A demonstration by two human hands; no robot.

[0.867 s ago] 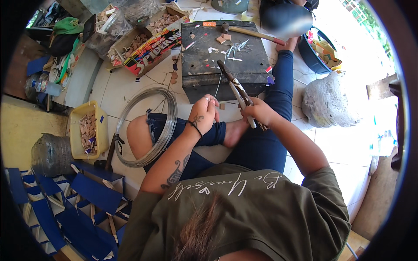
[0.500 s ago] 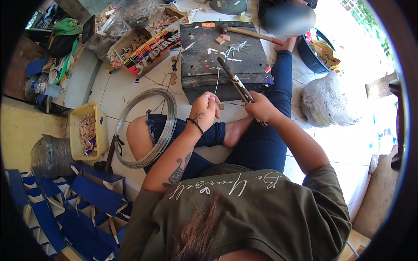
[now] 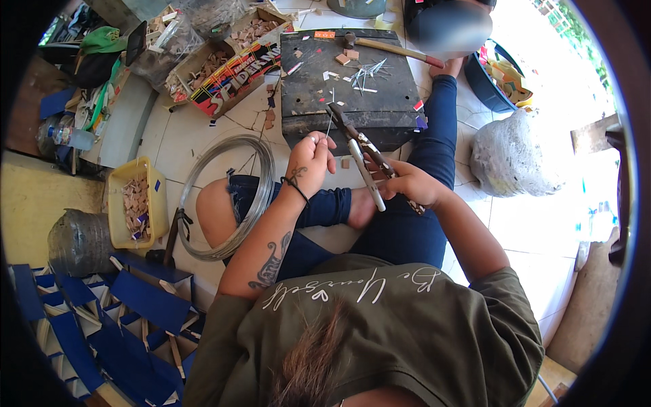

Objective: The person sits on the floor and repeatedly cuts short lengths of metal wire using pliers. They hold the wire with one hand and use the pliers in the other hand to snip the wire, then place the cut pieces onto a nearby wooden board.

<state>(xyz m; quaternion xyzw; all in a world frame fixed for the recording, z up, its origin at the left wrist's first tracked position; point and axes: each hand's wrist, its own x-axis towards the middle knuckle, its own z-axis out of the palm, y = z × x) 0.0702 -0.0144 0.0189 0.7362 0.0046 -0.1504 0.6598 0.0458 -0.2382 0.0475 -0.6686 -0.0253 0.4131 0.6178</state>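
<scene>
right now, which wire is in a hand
The single piece in the left hand, by the pliers; the loose pieces lie on the black block, and the coil is at the left knee.

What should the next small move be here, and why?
Probably for the right hand to squeeze the two-handled tool closed on the wire, once it sits between the jaws, which I can't confirm. The handles are spread, the tool's head is at the wire, and the left hand holds the wire below it.
</scene>
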